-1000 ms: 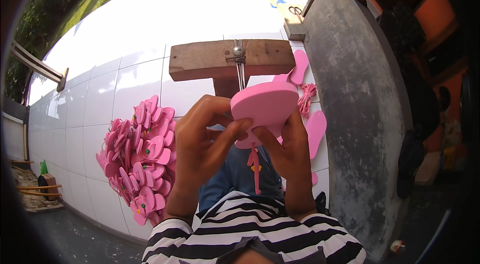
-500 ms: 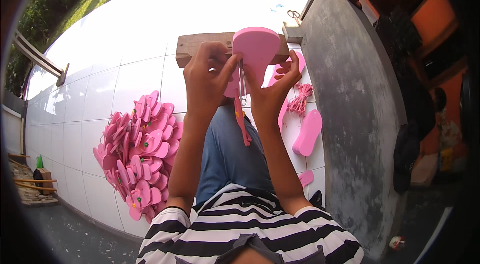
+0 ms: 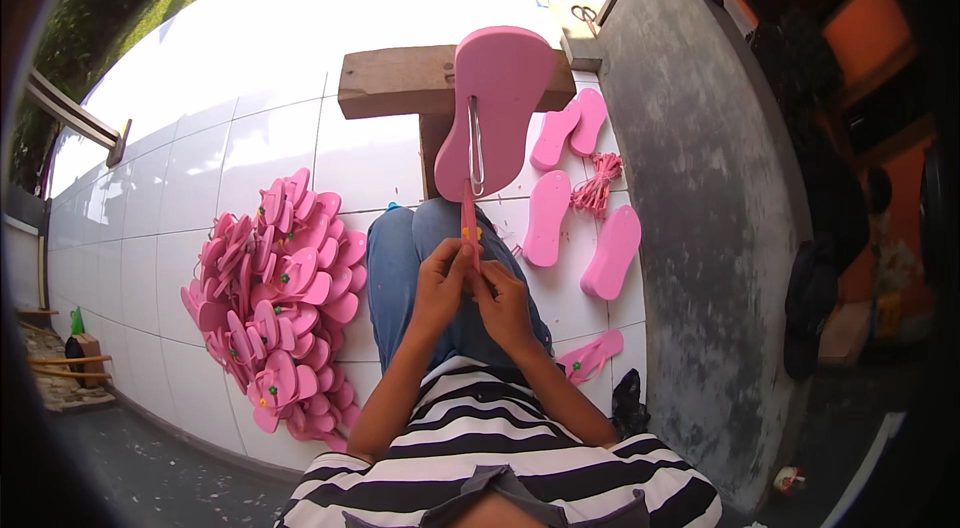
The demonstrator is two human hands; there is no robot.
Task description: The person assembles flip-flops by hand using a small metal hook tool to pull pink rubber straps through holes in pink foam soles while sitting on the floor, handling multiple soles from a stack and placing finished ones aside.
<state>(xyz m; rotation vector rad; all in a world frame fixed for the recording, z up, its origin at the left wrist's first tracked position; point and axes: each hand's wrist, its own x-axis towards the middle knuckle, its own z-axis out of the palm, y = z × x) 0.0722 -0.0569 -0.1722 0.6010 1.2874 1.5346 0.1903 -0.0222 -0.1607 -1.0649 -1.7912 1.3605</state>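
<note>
A pink flip-flop sole [image 3: 508,98] lies against the wooden T-shaped stand [image 3: 390,83] in front of me. Along the sole runs a thin metal wire tool [image 3: 476,143], its near end at the sole's lower edge. From there a pink flip-flop strap [image 3: 469,218] with a yellow flower ornament comes down toward me. My left hand [image 3: 443,278] pinches the strap just below the flower. Close beside it, my right hand [image 3: 500,300] has its fingers closed on the same strap. Both hands are above my thighs, apart from the sole.
A large heap of finished pink flip-flops [image 3: 285,308] covers the tiles on my left. To the right lie loose soles [image 3: 547,218], a thicker stack of soles [image 3: 612,253], a bundle of pink straps [image 3: 598,183] and one flip-flop [image 3: 590,356]. A grey wall [image 3: 690,228] bounds that side; scissors [image 3: 585,18] lie beyond.
Both hands have come off the sole and wire tool and moved down toward me onto the strap. The sole now stays on the stand, with the strap drawn straight between it and my hands.
</note>
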